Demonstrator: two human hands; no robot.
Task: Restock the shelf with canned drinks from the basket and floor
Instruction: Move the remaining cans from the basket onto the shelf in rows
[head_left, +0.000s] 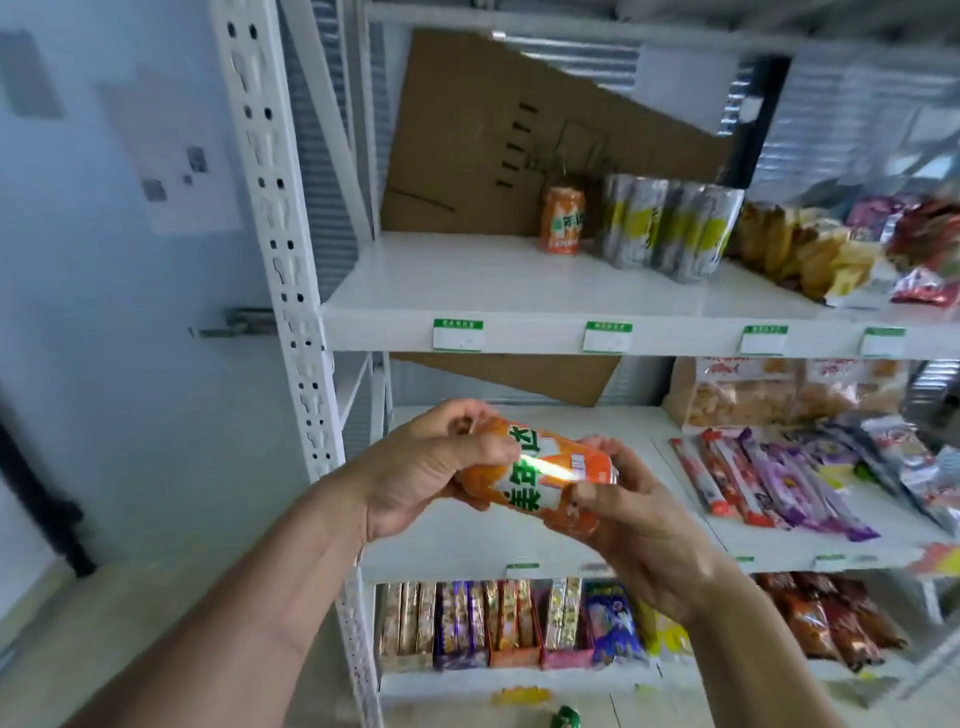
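An orange can (540, 475) lies sideways in front of the shelf (519, 296), held between both hands at about the height of the middle board. The left hand (421, 467) curls its grip round the can's left end, and the right hand (628, 512) wraps its fingers round the right end from below, so both rims and much of the label are covered; a glare streak crosses what print shows. On the upper board another orange can (562, 221) stands upright just beside a row of silver and yellow cans (670, 228), blurred so their number is unclear. Behind them leans a cardboard sheet (498, 140). Snack packets (810, 249) to the right are smeared and cut by the frame edge. At the bottom edge a green object (565, 719) is mostly cut off.
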